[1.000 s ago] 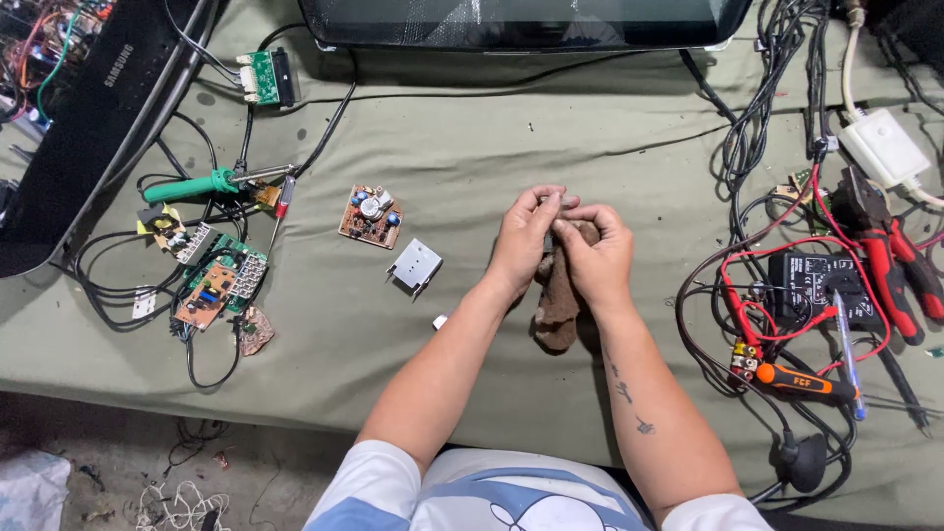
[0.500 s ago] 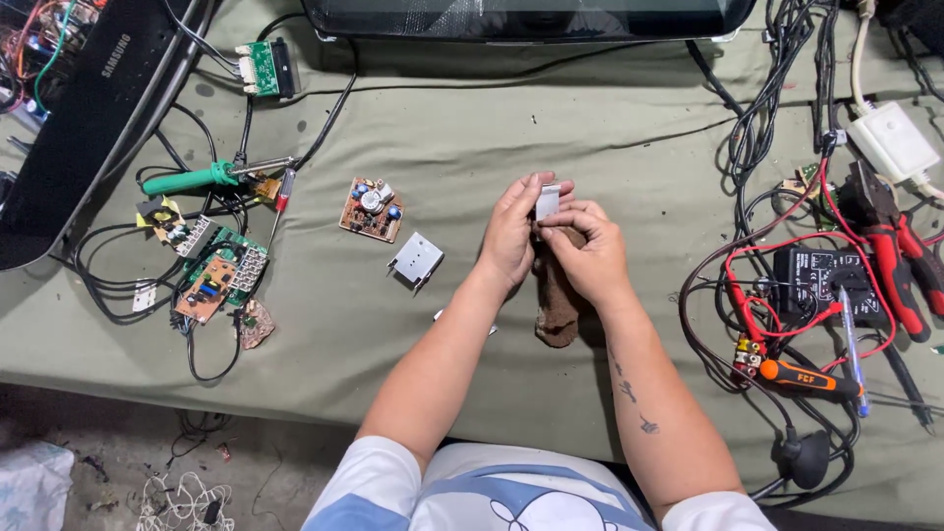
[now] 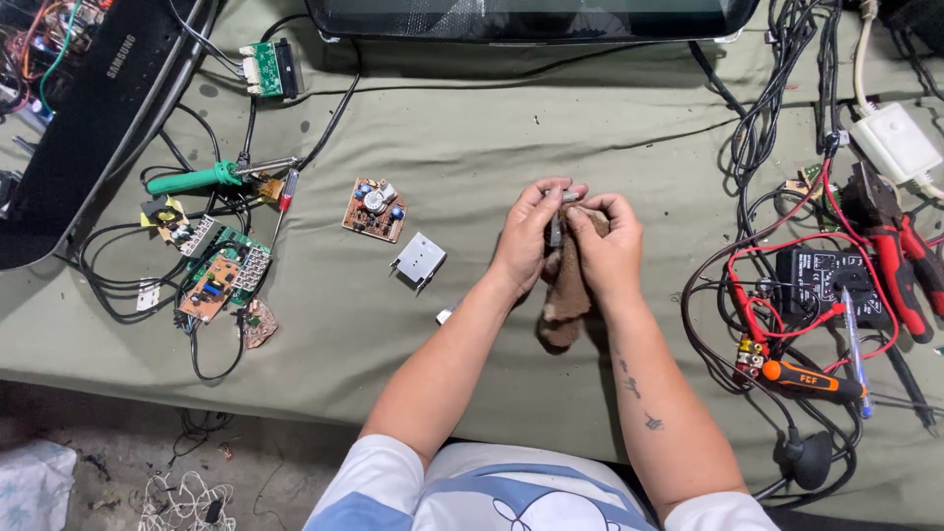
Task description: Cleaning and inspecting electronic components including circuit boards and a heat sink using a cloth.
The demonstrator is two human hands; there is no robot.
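We see both hands raised together over the middle of the green cloth. Our left hand is curled, its fingers pinched on a small grey metal part, held upright between the two hands. Our right hand is closed round a brown rag, pressing it against the part; the rag's loose end hangs down to the cloth. Just left of the hands lie a metal shield and a small circuit board.

A soft, fuzzy brown cloth hangs below the grip; the small part inside looks like shiny metal.
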